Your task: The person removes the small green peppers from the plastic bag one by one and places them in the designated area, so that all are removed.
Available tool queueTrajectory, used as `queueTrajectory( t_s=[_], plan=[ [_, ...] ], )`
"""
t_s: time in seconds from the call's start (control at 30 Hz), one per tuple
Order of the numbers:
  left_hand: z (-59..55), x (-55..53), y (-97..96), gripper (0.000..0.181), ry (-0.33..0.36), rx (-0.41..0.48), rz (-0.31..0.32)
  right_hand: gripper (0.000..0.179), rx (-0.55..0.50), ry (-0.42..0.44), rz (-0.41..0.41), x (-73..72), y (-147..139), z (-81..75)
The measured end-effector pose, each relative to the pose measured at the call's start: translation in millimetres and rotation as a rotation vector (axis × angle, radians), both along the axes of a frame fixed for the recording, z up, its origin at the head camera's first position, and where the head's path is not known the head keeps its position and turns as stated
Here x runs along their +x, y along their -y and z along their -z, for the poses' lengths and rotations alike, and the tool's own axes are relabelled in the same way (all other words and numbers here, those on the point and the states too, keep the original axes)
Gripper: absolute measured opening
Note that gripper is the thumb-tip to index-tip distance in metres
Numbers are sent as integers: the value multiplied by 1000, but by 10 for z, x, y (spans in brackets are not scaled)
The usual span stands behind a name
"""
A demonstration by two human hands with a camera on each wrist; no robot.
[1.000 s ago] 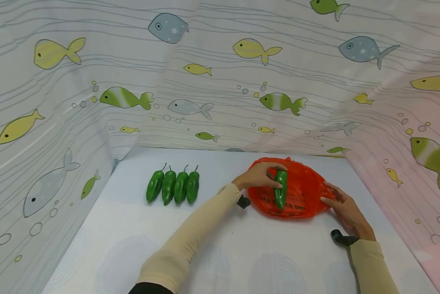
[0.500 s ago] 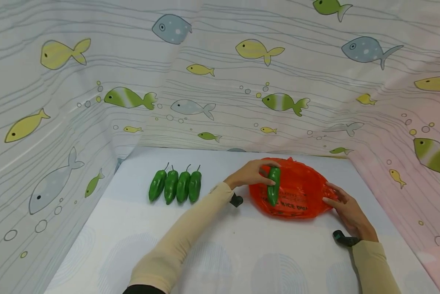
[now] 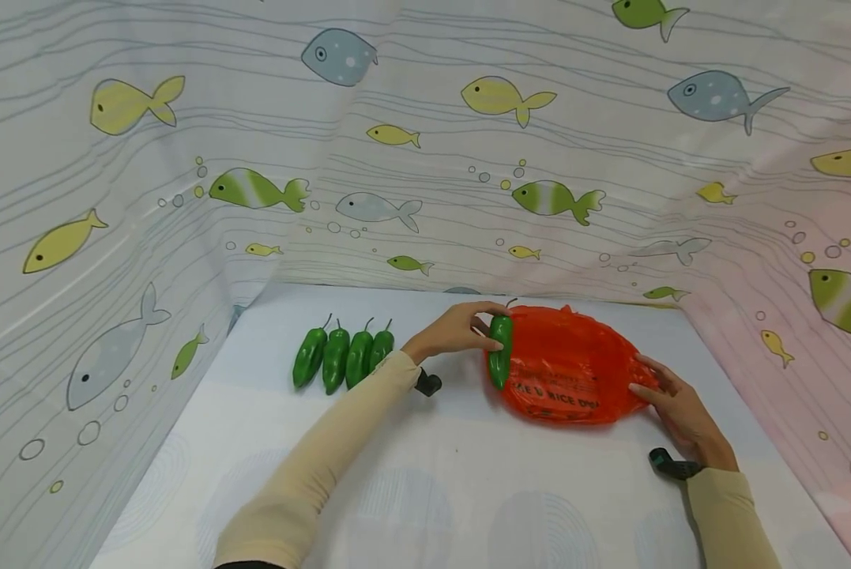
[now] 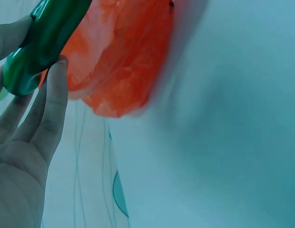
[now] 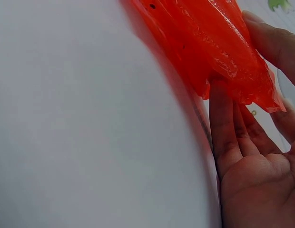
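Note:
My left hand point(image 3: 456, 328) pinches a green chili pepper point(image 3: 499, 352) between thumb and fingers, its stem pointing away. The pepper is over the left edge of a red plastic bag point(image 3: 574, 348) with dark printing. In the left wrist view, the pepper point(image 4: 47, 38) lies across the fingertips, with the bag point(image 4: 128, 57) behind it. At the bag's right edge, my right hand point(image 3: 681, 407) holds the plastic. The right wrist view has the thumb on one side of the bag point(image 5: 209, 42) and fingers tucked beneath it.
Several more green chili peppers point(image 3: 336, 359) lie side by side in a row at the left, the rightmost partly covered by my left sleeve. A white patterned cloth covers the table point(image 3: 461, 474). Fish-print curtains point(image 3: 425, 158) enclose the back and sides.
My left hand has moved left with the chili pepper, from over the middle of the bag to its left edge. The right hand stays at the bag's right edge.

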State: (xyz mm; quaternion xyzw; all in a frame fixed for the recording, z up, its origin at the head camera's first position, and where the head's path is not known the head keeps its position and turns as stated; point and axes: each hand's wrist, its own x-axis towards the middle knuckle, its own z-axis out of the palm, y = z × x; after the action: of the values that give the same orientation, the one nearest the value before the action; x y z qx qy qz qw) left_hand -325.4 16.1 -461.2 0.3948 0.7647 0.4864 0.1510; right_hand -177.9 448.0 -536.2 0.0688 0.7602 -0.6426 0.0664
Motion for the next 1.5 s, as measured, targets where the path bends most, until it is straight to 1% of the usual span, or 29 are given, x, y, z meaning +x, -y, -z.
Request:
queueTrajectory(
  t_s=[0.2,0.43,0.57,0.73,0.9,1.03,1.13,1.37,1.5],
  plan=[
    [27,2,241,57,-10,-19,-19,75,-9,-21,-5,10,-13,32],
    [26,-1,547,55,-2,-8,-54,78,40,9,-1,11,-19,12],
    [22,-1,690,54,-4,-20,-69,77,4,-12,-11,25,-37,21],
    [5,41,868,55,32,-50,-78,76,8,-5,-2,48,-55,56],
    [33,63,1041,55,57,-67,-86,76,20,10,-4,36,-59,67],
    [61,76,1160,55,46,-100,-105,77,23,7,-12,34,-56,68],
    [79,73,1246,55,36,-107,-113,77,20,-1,-16,34,-49,66],
    [133,66,1437,55,14,-130,-105,76,-21,-8,-9,21,-10,47],
    [147,79,1496,56,-4,-149,-104,75,-36,-17,-9,22,0,38]
  ],
)
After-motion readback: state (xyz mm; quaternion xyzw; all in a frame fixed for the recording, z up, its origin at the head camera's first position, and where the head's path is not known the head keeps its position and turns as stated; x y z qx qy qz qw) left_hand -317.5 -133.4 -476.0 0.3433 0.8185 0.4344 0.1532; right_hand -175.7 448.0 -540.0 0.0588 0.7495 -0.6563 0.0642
